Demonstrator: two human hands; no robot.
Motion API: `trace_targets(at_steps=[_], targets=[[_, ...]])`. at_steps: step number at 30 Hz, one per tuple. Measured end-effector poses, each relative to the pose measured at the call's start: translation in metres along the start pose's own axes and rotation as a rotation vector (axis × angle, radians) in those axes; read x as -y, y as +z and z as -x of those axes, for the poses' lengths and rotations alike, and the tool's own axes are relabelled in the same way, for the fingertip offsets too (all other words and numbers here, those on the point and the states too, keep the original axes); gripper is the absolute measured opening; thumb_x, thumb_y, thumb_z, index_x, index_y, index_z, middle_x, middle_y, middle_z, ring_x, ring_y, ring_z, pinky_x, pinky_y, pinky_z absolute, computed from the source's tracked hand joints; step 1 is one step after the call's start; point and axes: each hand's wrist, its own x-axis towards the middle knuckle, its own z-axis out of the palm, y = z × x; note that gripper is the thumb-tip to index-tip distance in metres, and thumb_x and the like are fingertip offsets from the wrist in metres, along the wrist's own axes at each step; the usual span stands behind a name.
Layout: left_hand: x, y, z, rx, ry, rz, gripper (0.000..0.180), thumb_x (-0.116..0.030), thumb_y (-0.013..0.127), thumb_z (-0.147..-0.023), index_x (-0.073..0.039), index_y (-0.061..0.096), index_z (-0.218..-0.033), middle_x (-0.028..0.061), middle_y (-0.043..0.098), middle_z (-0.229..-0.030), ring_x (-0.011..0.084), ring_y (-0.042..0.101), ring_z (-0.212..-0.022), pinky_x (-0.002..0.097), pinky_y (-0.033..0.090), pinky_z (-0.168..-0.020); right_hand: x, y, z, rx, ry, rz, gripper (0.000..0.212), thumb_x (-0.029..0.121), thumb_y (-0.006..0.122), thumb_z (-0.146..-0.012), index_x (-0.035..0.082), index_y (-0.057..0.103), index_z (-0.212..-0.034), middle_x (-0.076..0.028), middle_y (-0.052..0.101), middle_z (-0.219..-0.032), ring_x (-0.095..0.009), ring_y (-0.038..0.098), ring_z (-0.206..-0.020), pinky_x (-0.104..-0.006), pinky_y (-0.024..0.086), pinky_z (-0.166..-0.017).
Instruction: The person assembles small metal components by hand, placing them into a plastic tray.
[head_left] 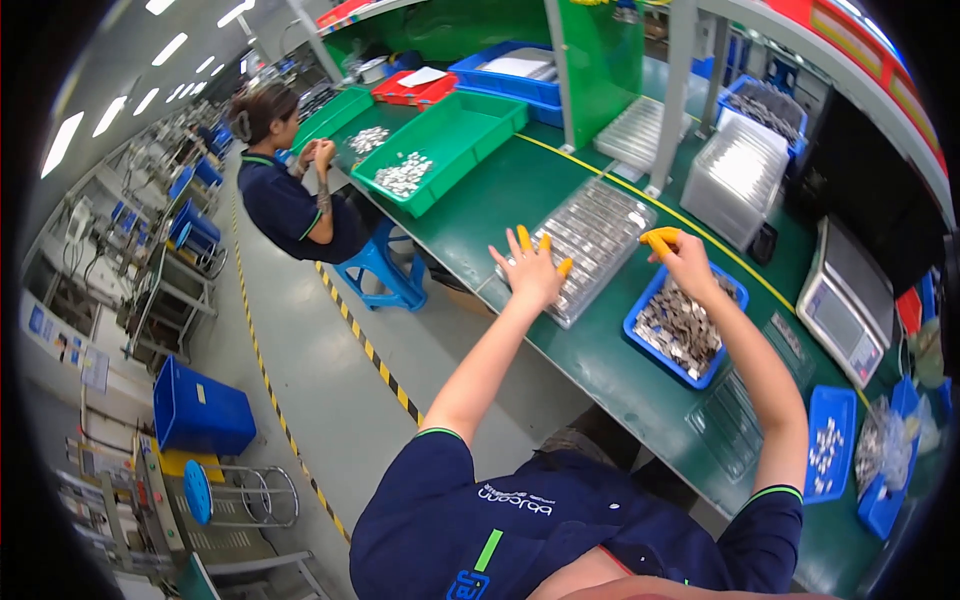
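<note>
From my remote post I view, through the head camera, a clear plastic tray (609,272) with rows of metallic pieces, lying on a green tabletop (590,362). The left hand (533,274), open, fingers spread, lies over the tray's left side. The right hand (686,262), yellow-tipped fingers drawn together, is near its right edge; I cannot tell whether it grips anything. Below that hand stands a blue rectangular plastic bin (660,352) of loose metal pieces (676,335).
</note>
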Motion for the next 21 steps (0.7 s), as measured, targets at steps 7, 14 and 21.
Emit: trace_targets(at_steps=[7,14,21], targets=[[-0.075,-0.015,0.020,-0.287,0.510,0.251,0.070,-0.033,0.064,-0.077,0.002,0.036,-0.131,0.0319,0.013,-0.143,0.0428,0.002,-0.136,0.0603,0.011,-0.104,0.079,-0.072,0.134,-0.204,0.050,-0.224,0.024,0.011,0.054,-0.090,0.001,0.059,-0.111,-0.006,0.063,-0.100,-0.011,0.059,-0.080,-0.0243,0.048,-0.075],[-0.192,-0.019,0.087,-0.055,1.024,0.572,0.070,-0.030,0.065,-0.079,0.003,0.033,-0.132,0.0351,0.006,-0.142,0.0450,-0.003,-0.135,0.0571,0.009,-0.106,0.200,-0.141,0.239,-0.369,-0.588,-0.552,0.054,0.045,0.043,-0.090,0.006,0.042,-0.128,-0.020,0.048,-0.126,-0.035,0.046,-0.117,-0.0451,0.034,-0.100],[-0.224,-0.008,0.132,0.121,1.338,0.514,0.065,-0.033,0.063,-0.080,-0.001,0.039,-0.131,0.0312,0.014,-0.143,0.0447,0.008,-0.135,0.0501,0.014,-0.108,0.219,-0.153,0.309,-0.562,-0.525,-0.368,0.055,0.043,0.046,-0.089,0.007,0.041,-0.130,-0.017,0.046,-0.129,-0.034,0.043,-0.119,-0.0458,0.031,-0.101]])
